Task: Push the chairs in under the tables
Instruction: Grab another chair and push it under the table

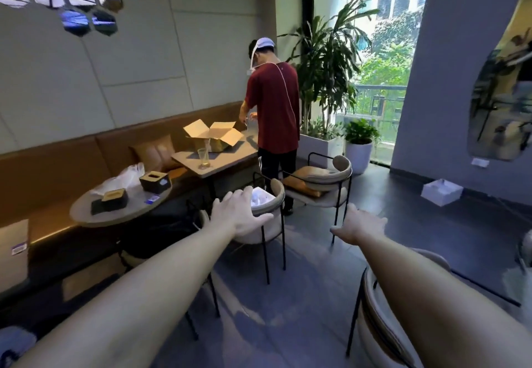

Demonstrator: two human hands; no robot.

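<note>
Fingers [260, 216] of left hand [240, 213] spread and released, grasping nothing, reaching toward curved backrest of nearest cream chair [269, 209], which stands just beyond the fingertips, pulled out from square surface [227, 157]. Fingers of right hand [358, 228] also released and empty, in open air, well apart from that chair and short of second chair [319, 183] with tan cushion [306, 173] farther ahead.

Risks, as judgement only:
- White bag-like object [260, 196] on seat, just past left fingertips; could slide off or jam against surface edge when chair is pushed.
- Drinking glass [203, 158] near front edge of square surface; a hard push bumping the table leg could tip it.
- Standing person [275, 108] just beyond both chairs; second chair pushed blindly could strike the legs.
- Thin black chair legs could catch on dark floor [288, 310] and tilt chair if pushed high on backrest.
</note>
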